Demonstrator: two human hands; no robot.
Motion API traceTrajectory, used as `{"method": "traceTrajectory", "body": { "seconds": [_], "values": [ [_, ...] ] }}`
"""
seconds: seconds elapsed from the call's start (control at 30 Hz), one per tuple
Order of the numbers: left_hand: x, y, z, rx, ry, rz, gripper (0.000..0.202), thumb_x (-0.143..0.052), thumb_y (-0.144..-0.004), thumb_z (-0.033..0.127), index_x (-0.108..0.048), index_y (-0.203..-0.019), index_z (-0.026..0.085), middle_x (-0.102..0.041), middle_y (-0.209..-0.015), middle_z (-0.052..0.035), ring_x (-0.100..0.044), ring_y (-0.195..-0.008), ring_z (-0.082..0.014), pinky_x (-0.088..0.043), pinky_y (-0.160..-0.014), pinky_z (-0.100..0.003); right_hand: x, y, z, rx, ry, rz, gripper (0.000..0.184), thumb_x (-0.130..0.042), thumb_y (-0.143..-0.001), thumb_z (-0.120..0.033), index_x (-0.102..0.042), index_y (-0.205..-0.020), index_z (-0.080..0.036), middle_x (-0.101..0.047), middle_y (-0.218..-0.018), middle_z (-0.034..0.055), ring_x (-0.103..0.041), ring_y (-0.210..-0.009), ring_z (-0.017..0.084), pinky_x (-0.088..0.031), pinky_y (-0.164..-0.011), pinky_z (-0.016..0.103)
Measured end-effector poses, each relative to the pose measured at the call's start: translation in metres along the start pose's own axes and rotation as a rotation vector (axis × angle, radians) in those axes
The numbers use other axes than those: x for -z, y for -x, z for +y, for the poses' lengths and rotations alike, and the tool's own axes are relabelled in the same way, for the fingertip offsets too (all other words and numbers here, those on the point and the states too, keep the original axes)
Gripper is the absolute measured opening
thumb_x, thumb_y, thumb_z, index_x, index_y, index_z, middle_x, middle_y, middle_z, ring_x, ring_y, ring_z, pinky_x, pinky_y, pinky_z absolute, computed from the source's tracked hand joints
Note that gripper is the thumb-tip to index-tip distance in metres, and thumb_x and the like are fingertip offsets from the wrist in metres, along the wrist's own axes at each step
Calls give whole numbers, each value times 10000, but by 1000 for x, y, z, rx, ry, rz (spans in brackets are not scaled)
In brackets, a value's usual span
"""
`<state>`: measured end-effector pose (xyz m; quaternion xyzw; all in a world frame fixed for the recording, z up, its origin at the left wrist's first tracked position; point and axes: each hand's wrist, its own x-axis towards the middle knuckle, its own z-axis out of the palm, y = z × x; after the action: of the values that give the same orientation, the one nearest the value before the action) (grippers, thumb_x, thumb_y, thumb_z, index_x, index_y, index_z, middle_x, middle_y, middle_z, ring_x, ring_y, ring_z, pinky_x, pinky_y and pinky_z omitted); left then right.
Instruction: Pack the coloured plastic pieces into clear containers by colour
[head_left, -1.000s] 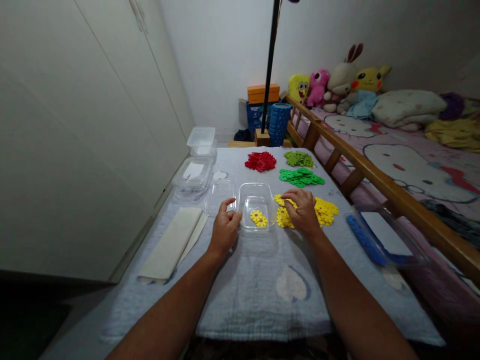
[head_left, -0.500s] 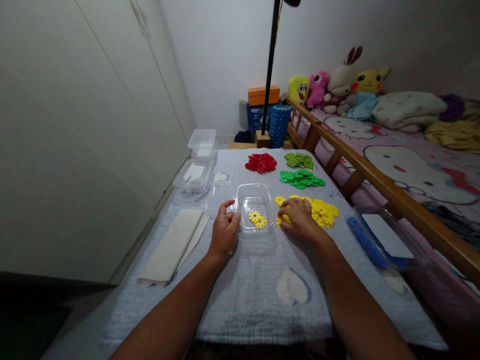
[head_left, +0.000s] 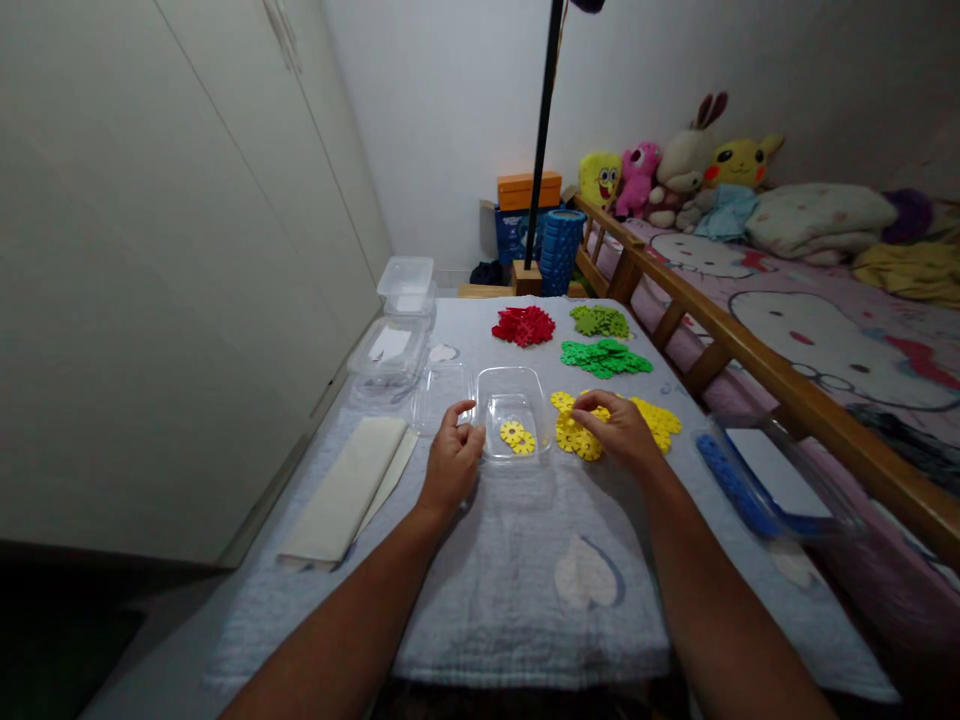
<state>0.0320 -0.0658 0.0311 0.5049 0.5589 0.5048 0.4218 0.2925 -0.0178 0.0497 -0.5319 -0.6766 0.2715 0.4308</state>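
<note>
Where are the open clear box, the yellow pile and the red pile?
Open clear box (head_left: 505, 409): head view, its bare floor.
Yellow pile (head_left: 586, 445): head view, left part.
Red pile (head_left: 523, 327): head view, middle.

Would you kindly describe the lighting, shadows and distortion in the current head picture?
Head view: dim light, darkest at the lower left; head view: a soft shadow on the cloth beside the right forearm; head view: faint glints on the clear container; head view: the white cabinet leans, likely wide-angle distortion.
</note>
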Motion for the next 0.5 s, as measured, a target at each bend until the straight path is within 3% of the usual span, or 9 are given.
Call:
{"method": "traceTrajectory", "body": {
  "seconds": [0.07, 0.13, 0.3, 0.5],
  "values": [
    [0, 0, 0, 2, 1, -9, 450, -569, -911, 402, -537, -1306, 190, -397, -573, 109, -381, -512, -113, -274, -524, -217, -6, 2, -6, -2, -77, 121, 154, -690, -813, -391, -705, -805, -238, -724, -846, 25, -656, -859, 237, -494, -863, 389],
    [0, 0, 0, 2, -3, -19, 444, -567, -913, 412, -542, -1297, 189, -389, -570, 111, -374, -509, -112, -274, -524, -219, -16, 5, -13, 32, -114, 155, 145, -687, -827, -386, -705, -829, -242, -729, -874, 29, -658, -885, 238, -496, -878, 393],
    [0, 0, 0, -1, 3, -27, 442, -571, -913, 410, -545, -1291, 183, -373, -572, 115, -369, -512, -109, -290, -533, -219, -44, 13, -27, 216, 49, 8, 81, -665, -872, -297, -737, -870, -259, -744, -921, 48, -645, -975, 252, -427, -1030, 489],
    [-1, 1, 2, -1, 24, -32, 441, -582, -910, 406, -547, -1286, 179, -390, -576, 114, -377, -516, -109, -295, -536, -219, -55, 18, -32, 269, 225, -131, 191, -590, -938, -229, -758, -1006, -288, -774, -1093, 53, -621, -1164, 263, -195, -1208, 599]
  ]
}}
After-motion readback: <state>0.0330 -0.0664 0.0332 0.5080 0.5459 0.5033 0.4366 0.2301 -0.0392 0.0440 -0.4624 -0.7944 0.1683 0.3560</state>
